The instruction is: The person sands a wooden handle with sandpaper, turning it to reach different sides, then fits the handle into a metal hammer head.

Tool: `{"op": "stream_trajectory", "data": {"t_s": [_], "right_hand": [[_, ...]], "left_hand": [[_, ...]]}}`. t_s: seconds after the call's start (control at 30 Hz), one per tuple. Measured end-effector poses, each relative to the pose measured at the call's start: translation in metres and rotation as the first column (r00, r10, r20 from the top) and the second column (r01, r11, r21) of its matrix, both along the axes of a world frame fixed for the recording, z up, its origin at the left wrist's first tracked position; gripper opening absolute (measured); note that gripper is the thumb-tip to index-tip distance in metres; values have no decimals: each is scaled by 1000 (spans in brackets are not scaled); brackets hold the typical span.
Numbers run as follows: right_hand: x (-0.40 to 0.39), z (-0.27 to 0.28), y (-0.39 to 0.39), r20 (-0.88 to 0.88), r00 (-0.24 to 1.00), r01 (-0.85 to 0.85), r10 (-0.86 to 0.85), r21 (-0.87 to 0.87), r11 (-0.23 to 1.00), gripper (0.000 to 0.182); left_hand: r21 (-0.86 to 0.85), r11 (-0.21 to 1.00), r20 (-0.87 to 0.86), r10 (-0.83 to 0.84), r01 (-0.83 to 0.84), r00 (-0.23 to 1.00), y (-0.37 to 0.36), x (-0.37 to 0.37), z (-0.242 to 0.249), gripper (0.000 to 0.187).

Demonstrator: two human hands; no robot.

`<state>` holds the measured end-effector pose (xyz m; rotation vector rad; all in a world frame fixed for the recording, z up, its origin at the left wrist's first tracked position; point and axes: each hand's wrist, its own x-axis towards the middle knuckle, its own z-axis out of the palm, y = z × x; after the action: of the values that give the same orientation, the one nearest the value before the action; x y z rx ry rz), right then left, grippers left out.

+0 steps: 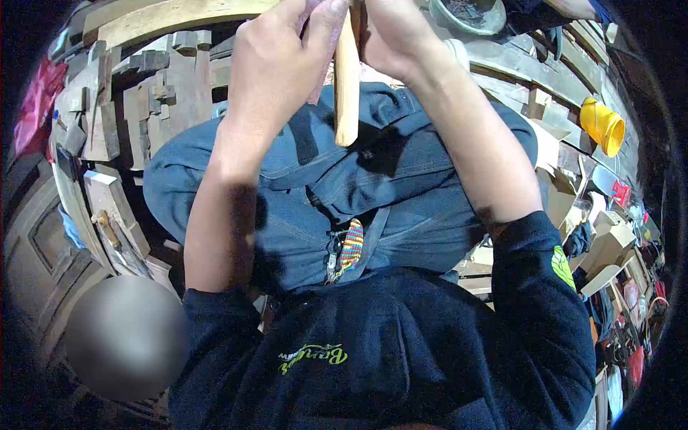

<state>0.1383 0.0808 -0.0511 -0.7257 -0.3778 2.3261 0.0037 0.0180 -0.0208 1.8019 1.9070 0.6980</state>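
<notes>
A pale wooden stick [347, 97] with a rounded lower end points down over my lap, its upper part between my hands at the top edge. My left hand [283, 61] is closed on a thin pinkish sheet of sandpaper [315, 94], thumb pressed close beside the stick. On the other side, my right hand [400, 39] is curled around the upper part of the stick, its fingertips cut off by the frame. Below both hands are my crossed legs in blue trousers [423, 172]. A colourful woven cord [351, 245] hangs at my waist.
Wooden offcuts [154, 97] and planks lie on the left. A grey bowl [469, 14] stands at the top, near another person's arm [573, 8]. On the right are a yellow bucket [602, 127] and scattered wood pieces. A chisel-like tool [111, 233] lies at lower left.
</notes>
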Motion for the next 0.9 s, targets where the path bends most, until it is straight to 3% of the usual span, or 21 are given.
{"op": "stream_trajectory", "data": {"t_s": [0.07, 0.1, 0.17, 0.23, 0.27, 0.3, 0.4, 0.47, 0.57, 0.6, 0.7, 0.73, 0.77, 0.83, 0.9], "right_hand": [[-4, -18, 10, -37, 996, 85, -85, 2, 996, 41], [3, -31, 17, -94, 995, 33, -32, 10, 999, 38], [13, -35, 23, -176, 980, 101, -91, 48, 994, 36], [7, -28, 19, -161, 977, 141, -137, 12, 990, 35], [1, -26, 14, -69, 985, 158, -158, 1, 987, 35], [-4, -22, 10, 21, 985, 174, -174, -7, 985, 34], [-2, -21, 16, -93, 982, 166, -165, 0, 986, 32], [9, -25, 23, -187, 970, 166, -157, 32, 986, 32], [7, -23, 16, -95, 978, 189, -185, 36, 981, 32], [5, -24, 17, -146, 977, 159, -155, 22, 987, 32], [7, -25, 18, -243, 957, 166, -157, 17, 986, 32], [9, -23, 17, -241, 957, 161, -160, -17, 987, 32], [8, -22, 16, -237, 958, 161, -159, -14, 987, 32], [0, -23, 11, -57, 973, 224, -225, -26, 974, 33], [-4, -27, 13, -101, 981, 162, -164, -26, 986, 34]], "left_hand": [[-27, 1000, -29, 6, -7, 1000, 0, 2, 5, 49], [-90, 996, -53, -13, 8, 999, -4, 3, 9, 47], [12, 994, 176, -113, 112, 978, -13, 6, 5, 45], [-2, 998, 133, -62, 63, 989, -8, 8, 3, 45], [-17, 1000, 83, -3, 4, 997, -7, 8, 3, 44], [-139, 990, 123, 21, -4, 992, -2, 6, 8, 44], [-94, 996, 168, 17, -1, 986, -5, 4, 3, 43], [16, 989, 179, -146, 145, 973, -14, 5, -3, 42], [-107, 989, 192, -78, 100, 978, -15, 12, 17, 40], [-181, 983, 127, 10, 13, 992, -13, 11, 14, 39], [-81, 993, 119, -74, 84, 990, -15, 10, 12, 39], [52, 992, 236, -128, 119, 963, -17, 13, 5, 42], [54, 991, 239, -128, 119, 962, -16, 11, 4, 42], [-119, 992, 19, -49, 51, 999, -13, 9, 11, 42], [-36, 998, 98, -47, 51, 994, -7, 9, 8, 42]]}}
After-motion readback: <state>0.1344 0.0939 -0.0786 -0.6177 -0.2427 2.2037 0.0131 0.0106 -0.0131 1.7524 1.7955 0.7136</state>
